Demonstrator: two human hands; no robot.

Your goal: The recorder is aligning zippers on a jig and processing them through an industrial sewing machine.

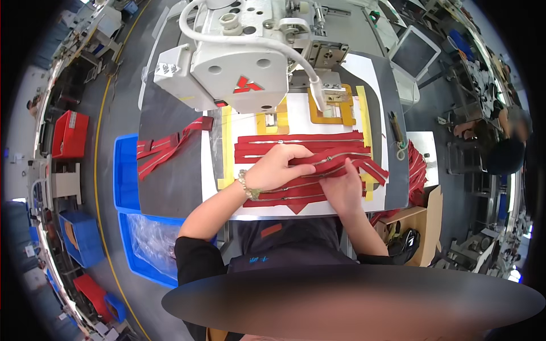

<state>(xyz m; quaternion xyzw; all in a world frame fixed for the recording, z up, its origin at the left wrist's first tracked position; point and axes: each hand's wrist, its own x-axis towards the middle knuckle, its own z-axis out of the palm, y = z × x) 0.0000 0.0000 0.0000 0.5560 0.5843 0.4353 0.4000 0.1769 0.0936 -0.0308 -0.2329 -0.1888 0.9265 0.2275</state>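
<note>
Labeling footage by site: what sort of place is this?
Probably a sewing workshop or factory floor: an industrial sewing machine, several red zippers laid out in front of it, and a blue plastic bin alongside.

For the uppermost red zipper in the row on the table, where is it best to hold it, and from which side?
I would pinch the uppermost red zipper at its left end, from the left: it looks flat and straight, that end is uncovered, and the left hand and right hand are nearer the person.

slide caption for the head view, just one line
Left hand and right hand handling red zippers in front of a white machine.
</note>
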